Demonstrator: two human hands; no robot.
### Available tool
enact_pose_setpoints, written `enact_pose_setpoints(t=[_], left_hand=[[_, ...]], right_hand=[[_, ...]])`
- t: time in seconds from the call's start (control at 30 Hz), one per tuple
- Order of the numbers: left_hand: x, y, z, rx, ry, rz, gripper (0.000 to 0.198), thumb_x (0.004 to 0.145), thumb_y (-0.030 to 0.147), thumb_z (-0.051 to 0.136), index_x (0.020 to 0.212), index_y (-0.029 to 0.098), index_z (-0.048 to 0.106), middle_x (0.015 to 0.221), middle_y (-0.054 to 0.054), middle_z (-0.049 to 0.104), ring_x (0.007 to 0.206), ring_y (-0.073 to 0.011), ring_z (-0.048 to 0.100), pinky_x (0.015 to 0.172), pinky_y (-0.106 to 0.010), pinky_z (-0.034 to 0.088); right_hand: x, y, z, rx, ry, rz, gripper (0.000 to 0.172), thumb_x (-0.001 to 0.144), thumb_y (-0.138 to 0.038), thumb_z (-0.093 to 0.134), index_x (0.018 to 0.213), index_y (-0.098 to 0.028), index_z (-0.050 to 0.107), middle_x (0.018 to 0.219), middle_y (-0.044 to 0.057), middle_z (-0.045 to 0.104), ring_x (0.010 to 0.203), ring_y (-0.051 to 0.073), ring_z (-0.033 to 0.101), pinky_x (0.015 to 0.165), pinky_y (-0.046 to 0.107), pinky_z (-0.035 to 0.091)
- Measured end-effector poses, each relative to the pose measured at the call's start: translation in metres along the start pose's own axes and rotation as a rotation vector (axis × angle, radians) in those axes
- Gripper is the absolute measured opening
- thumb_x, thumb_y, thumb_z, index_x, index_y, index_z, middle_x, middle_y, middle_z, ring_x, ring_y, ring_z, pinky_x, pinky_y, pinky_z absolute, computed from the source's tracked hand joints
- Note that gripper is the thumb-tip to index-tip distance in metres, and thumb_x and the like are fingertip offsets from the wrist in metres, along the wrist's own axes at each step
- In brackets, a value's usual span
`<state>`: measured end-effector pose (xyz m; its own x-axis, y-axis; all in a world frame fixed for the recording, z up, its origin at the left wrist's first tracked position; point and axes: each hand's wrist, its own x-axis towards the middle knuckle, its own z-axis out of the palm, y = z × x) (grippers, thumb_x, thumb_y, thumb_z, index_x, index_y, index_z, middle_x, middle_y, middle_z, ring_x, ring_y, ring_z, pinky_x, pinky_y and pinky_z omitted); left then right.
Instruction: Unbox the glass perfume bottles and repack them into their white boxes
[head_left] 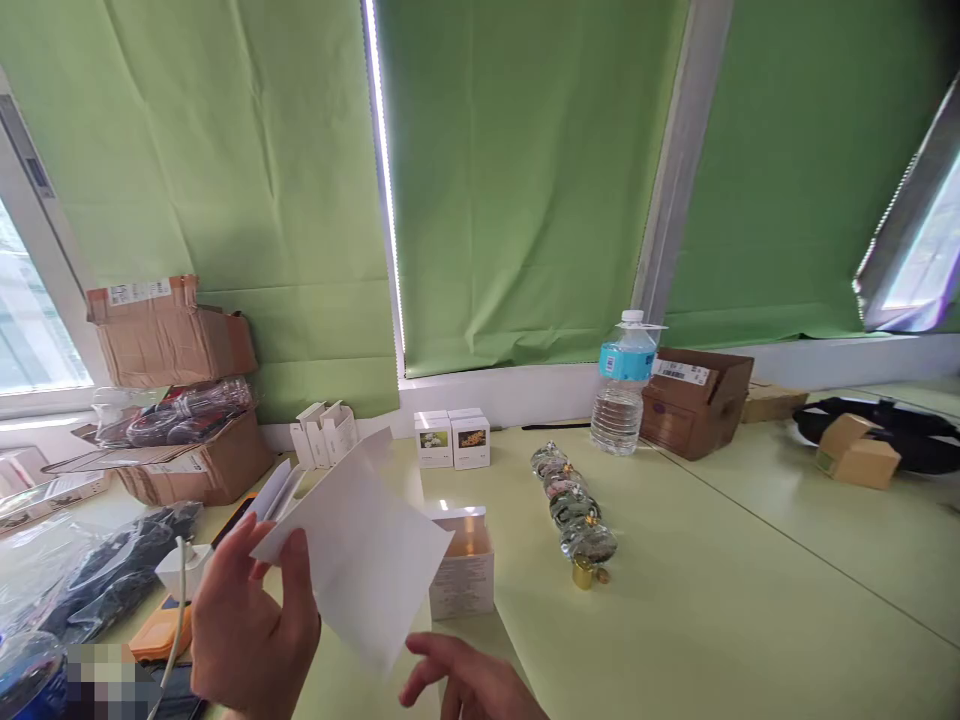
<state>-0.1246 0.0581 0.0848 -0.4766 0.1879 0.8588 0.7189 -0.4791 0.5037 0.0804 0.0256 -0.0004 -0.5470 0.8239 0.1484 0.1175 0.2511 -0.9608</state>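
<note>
My left hand (255, 610) pinches a sheet of white paper (371, 560) by its left corner, between thumb and fingers. The sheet is held up, tilted over the table. Close to its lower corner is my right hand (469, 680), fingers apart and holding nothing that I can see. Behind the paper's right corner stands a small white box (463, 590) with its top open and print on its front. To its right lies a row of shiny clear packets or jars (574, 505), with a gold cap (583, 573) at the near end.
Two white boxes with pictures (452, 445) stand near the wall, and several white cartons (324, 435) left of them. A water bottle (622, 390) and a brown carton (694, 405) stand at the back right. Stacked cartons (169, 340), plastic bags (97, 570) and a cable (178, 620) occupy the left.
</note>
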Motion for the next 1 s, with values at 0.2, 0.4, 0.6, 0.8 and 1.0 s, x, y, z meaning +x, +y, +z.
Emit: enact_pose_setpoints(t=[0.2,0.4,0.6,0.8,1.0], left_hand=[[-0.041,0.029,-0.006,-0.100,-0.304,0.527,0.030,0.086,0.015,0.059,0.112,0.029,0.065,0.098,-0.006,0.072,0.093,-0.0220,0.071,0.072,-0.033,0.061],[-0.042,0.031,0.004,-0.234,-0.753,1.041,0.035,0.089,0.031,0.060,0.123,0.022,0.061,0.123,-0.010,0.068,0.123,-0.0266,0.058,0.104,-0.043,0.049],[-0.051,0.023,0.002,-0.254,-0.789,0.859,0.047,0.097,0.044,0.040,0.137,0.023,0.049,0.137,-0.011,0.057,0.131,-0.0284,0.050,0.108,-0.048,0.043],[-0.062,0.015,0.006,-0.314,-0.683,0.091,0.049,0.093,0.039,0.051,0.139,0.025,0.039,0.147,-0.013,0.043,0.138,-0.0312,0.039,0.108,-0.054,0.040],[-0.068,0.007,0.019,-0.523,-0.885,-0.297,0.041,0.095,0.045,0.047,0.132,0.030,0.039,0.147,-0.011,0.045,0.131,-0.0302,0.049,0.103,-0.051,0.045]], right_hand=[[-0.007,-0.040,-0.018,0.363,0.154,-0.084,0.087,0.061,-0.081,0.063,0.123,-0.020,0.052,0.097,0.008,0.063,0.059,0.010,0.058,0.048,0.019,0.048],[-0.010,-0.048,-0.035,0.404,0.404,0.020,0.054,0.078,-0.064,0.064,0.099,-0.014,0.058,0.067,0.000,0.057,0.044,0.005,0.045,0.036,0.014,0.033],[-0.009,-0.066,-0.052,0.358,0.518,-0.035,0.032,0.081,-0.047,0.070,0.084,-0.016,0.063,0.076,0.002,0.063,0.071,0.014,0.059,0.061,0.022,0.050],[-0.009,-0.063,-0.062,0.271,0.727,-0.022,0.036,0.079,-0.050,0.070,0.092,-0.017,0.063,0.065,-0.001,0.059,0.051,0.009,0.048,0.039,0.018,0.037],[-0.009,-0.061,-0.068,0.220,0.801,-0.104,0.033,0.079,-0.048,0.071,0.091,-0.021,0.057,0.067,-0.002,0.061,0.050,0.010,0.048,0.037,0.018,0.038]])
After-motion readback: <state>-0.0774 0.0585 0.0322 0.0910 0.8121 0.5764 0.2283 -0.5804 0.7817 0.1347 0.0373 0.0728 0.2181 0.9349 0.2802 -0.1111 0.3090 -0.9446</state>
